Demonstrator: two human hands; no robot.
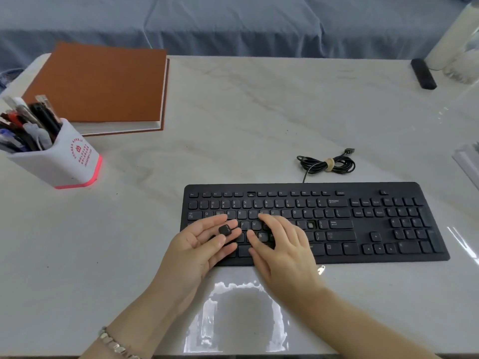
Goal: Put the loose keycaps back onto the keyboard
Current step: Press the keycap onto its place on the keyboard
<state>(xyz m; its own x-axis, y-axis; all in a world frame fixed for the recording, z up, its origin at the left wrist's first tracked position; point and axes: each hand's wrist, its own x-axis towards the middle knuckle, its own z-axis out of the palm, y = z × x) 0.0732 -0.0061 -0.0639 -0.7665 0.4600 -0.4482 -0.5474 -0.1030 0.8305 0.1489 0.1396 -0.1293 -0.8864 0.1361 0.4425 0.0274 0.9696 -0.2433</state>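
A black keyboard (363,224) lies on the pale marble table (259,112). My left hand (199,244) hovers palm up over the keyboard's left end, and a loose black keycap (225,230) lies on its nearly straight fingers. Palm down, my right hand (277,244) spreads over the middle letter keys with its fingertips on them and holds nothing. An empty key socket (310,225) with a light stub shows in the home row right of that hand. Another gap (251,194) sits in the function row. Both hands hide the keys beneath them.
The keyboard's coiled black cable (327,164) lies just behind it. A white pen holder (59,159) full of pens stands at the left, with a brown book (101,86) behind it. A small black device (423,73) sits at the far right corner.
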